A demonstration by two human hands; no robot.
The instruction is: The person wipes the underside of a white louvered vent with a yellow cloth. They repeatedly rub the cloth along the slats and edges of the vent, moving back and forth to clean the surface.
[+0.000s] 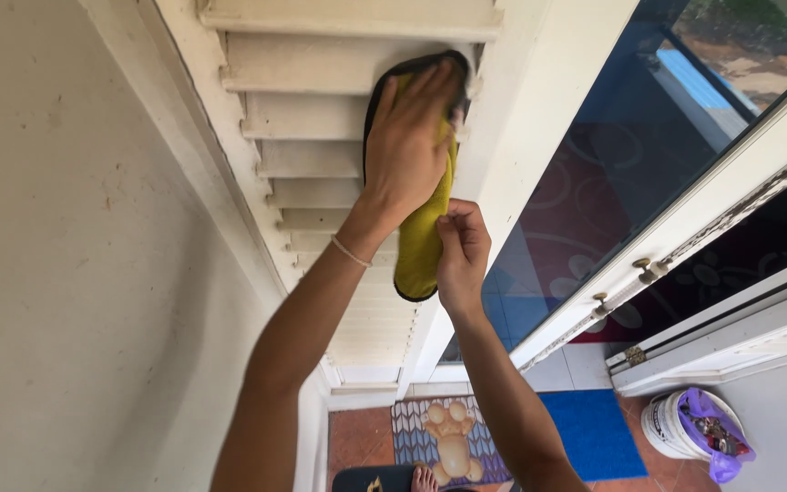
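Cream-painted walls are framing the spot where you are standing, with a white louvred wooden shutter running up in front of you and a white-framed glass door standing open at your right. Down on the terracotta tiles, one white plastic bucket lined with a purple bag is sitting at the lower right; dark print is showing on its side, too small to make out. One blue rectangular mat is lying beside one patterned mat with a tan teddy-bear figure.

You are pressing your left hand flat on one yellow microfibre cloth with a black edge, fingers spread fairly wide over its upper part and holding it against the shutter slats. The cloth is lying under that palm, and its lower end is hanging free below your wrist, which is wearing one thin pale bracelet. Your right hand is pinching the cloth's right edge between narrowed thumb and fingertips, just beside the door frame. Two small brass knobs are showing on the door's edge.
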